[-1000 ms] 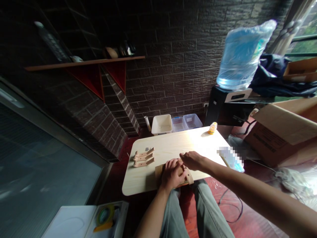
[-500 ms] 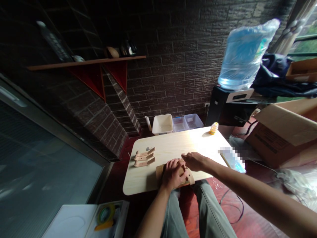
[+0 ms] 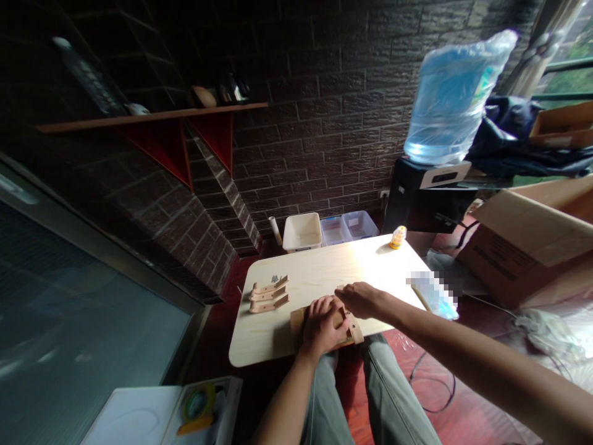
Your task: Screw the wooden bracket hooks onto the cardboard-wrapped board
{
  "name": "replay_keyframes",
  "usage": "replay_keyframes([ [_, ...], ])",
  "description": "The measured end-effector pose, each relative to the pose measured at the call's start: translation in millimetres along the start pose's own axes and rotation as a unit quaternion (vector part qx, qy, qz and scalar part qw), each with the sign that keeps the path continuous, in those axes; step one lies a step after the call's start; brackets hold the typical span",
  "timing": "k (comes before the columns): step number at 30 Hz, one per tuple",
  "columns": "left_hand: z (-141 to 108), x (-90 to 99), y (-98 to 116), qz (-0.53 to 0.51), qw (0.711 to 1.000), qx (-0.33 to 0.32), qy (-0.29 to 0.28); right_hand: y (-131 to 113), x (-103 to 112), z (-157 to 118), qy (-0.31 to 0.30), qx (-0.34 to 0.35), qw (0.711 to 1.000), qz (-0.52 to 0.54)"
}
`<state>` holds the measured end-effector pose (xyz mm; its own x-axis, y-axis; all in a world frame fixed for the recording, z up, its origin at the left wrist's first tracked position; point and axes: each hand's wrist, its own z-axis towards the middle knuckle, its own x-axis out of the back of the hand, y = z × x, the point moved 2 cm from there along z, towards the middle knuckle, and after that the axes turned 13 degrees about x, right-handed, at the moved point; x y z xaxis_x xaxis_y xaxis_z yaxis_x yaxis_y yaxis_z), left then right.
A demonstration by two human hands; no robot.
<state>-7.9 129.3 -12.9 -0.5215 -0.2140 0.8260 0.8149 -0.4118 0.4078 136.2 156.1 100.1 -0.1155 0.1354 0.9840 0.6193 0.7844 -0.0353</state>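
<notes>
Brown block (image 3: 298, 323), one, at the table's (image 3: 319, 270) near edge, clasped from above by the left hand (image 3: 323, 322); right hand (image 3: 357, 299), curled near the wooden strip (image 3: 356, 331), grip contents indiscernible; risk: the block could skid edgeward if pressure falls unevenly

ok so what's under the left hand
A brown piece lies under the left hand; its left end shows, with a light-brown strip at the right. Whatever the palm and fingers cover can't be seen.
</notes>
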Motion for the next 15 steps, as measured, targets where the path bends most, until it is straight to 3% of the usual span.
replay_keyframes([
  [15, -0.6, 0.2, -0.6, 0.013, 1.0, -0.004, 0.007, 1.4, -2.4, -1.6, -0.007, 0.006, 1.0, 0.013],
])
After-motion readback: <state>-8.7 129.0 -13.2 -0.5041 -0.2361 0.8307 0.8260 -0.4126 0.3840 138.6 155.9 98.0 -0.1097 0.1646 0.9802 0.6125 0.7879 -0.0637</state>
